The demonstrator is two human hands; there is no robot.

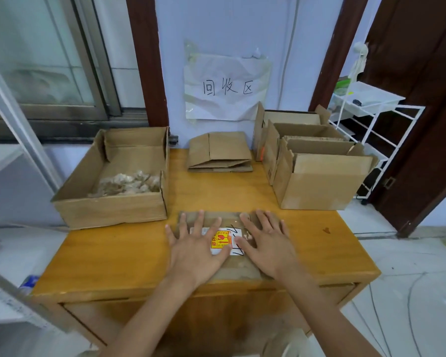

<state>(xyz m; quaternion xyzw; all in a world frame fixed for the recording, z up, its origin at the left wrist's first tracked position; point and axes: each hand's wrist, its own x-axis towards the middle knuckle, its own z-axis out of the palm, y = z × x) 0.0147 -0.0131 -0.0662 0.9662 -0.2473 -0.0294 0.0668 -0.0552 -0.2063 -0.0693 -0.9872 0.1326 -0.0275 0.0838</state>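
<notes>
A flattened brown cardboard box point(229, 219) lies at the front middle of the wooden table point(108, 256). It carries a white label with a red and yellow sticker point(220, 239). My left hand point(196, 249) presses flat on the box's left half, fingers spread and straight. My right hand point(268, 240) presses flat on its right half, fingers spread the same way. Both palms cover much of the cardboard.
A large open carton point(113, 210) with crumpled tape scraps stands at the left. A pile of flattened boxes point(219, 153) lies at the back middle. Several open cartons point(319, 181) stand nested at the right. A paper sign hangs on the wall; a white rack point(376, 124) stands beyond.
</notes>
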